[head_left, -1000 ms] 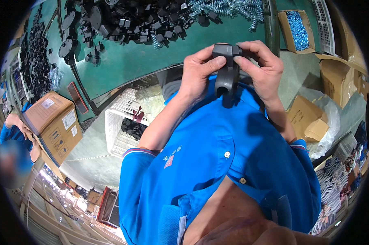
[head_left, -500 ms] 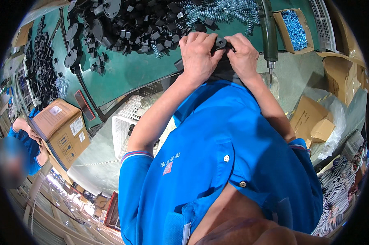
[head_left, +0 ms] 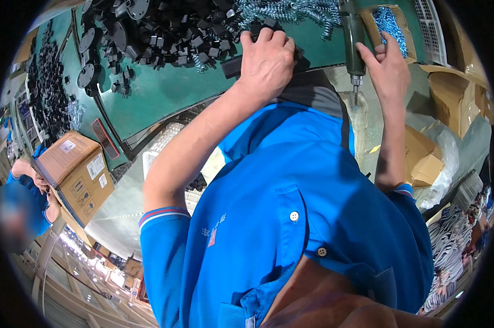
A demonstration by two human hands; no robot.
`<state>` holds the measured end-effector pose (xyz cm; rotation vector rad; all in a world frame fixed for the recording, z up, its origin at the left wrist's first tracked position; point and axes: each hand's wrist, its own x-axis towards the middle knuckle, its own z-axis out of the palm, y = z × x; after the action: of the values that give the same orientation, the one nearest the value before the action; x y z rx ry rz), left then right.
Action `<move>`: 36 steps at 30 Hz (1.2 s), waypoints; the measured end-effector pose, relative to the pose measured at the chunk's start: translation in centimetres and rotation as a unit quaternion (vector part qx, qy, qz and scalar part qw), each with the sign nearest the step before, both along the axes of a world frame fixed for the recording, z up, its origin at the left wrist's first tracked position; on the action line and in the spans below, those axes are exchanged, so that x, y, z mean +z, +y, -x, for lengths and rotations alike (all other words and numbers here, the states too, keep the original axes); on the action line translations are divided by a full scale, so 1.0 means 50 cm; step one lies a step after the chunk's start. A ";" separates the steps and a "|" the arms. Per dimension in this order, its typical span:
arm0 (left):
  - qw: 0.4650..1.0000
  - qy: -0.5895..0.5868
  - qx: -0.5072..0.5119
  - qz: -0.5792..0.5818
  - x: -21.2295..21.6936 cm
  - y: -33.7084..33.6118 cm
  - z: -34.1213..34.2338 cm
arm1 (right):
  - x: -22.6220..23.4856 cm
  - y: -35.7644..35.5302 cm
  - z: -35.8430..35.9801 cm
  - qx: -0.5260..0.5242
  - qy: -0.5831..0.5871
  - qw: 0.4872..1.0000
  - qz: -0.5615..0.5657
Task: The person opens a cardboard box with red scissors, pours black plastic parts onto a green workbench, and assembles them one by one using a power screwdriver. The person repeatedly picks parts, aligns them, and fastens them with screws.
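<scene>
My left hand (head_left: 268,63) is wrapped over a long black plastic part (head_left: 233,68) at the near edge of the green bench. One end of the part sticks out left of my fingers; most of it is hidden under the palm. To the right, my right hand (head_left: 390,71) is raised with thumb and index finger apart, nothing visible between them. Its fingertips are at the near side of a small cardboard box (head_left: 412,53) of bluish screws (head_left: 389,26). Just left of my right thumb hangs a dark green power screwdriver (head_left: 354,46), its bit pointing down.
Small black plastic pieces (head_left: 165,41) and metal springs (head_left: 290,12) are heaped across the far bench. A red-edged phone-like object (head_left: 105,139) lies at the left. A co-worker's hands (head_left: 34,177) touch a large carton (head_left: 75,169). Opened cartons (head_left: 449,101) stand at the right.
My right hand has left the black part and moved right, past the screwdriver to the screw box, its fingers opening. My left hand keeps hold of the part.
</scene>
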<state>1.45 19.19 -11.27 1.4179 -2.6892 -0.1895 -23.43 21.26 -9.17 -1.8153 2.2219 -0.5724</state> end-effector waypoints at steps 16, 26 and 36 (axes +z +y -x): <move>0.999 0.020 -0.011 -0.034 -0.020 -0.011 -0.006 | 0.029 0.002 -0.006 0.095 -0.510 0.854 0.032; 0.998 0.045 -0.011 -0.031 -0.032 -0.012 -0.013 | 0.166 -0.104 -0.137 0.203 -0.641 0.715 0.193; 0.998 0.053 -0.009 -0.040 -0.029 -0.013 -0.019 | 0.105 -0.112 -0.206 0.136 -0.661 0.711 0.197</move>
<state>2.38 18.56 -12.71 1.3641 -2.6353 -0.3665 -13.11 15.67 -3.91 -1.0582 0.8369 -1.6597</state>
